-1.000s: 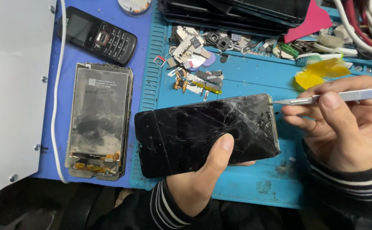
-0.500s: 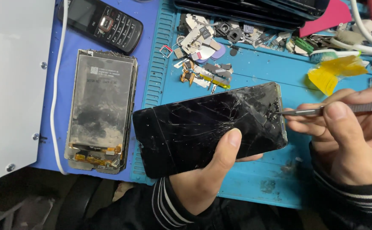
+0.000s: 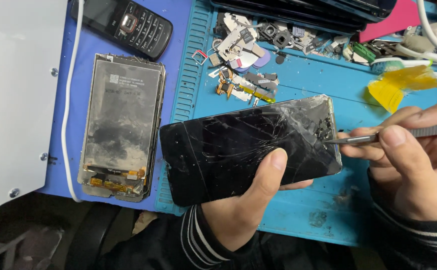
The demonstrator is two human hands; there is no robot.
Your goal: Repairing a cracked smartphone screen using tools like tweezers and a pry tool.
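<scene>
here left hand (image 3: 243, 210) grips cracked phone (image 3: 251, 147); right hand (image 3: 413, 165) pinches tweezers (image 3: 378, 137), seemingly touching its edge.

A cracked black phone screen (image 3: 251, 150), rectangular and webbed with white fractures thickest at its right end, is held over the front part of the teal work mat (image 3: 323, 85). On the blue mat (image 3: 178, 30) to its left, near the front edge, lies a bare display panel (image 3: 121, 127), grey and smudged, with a small square code label (image 3: 114, 79) at its far corner. Toward the far edge, a black keypad phone (image 3: 128, 25) shows a small dark screen (image 3: 96, 11).
</scene>
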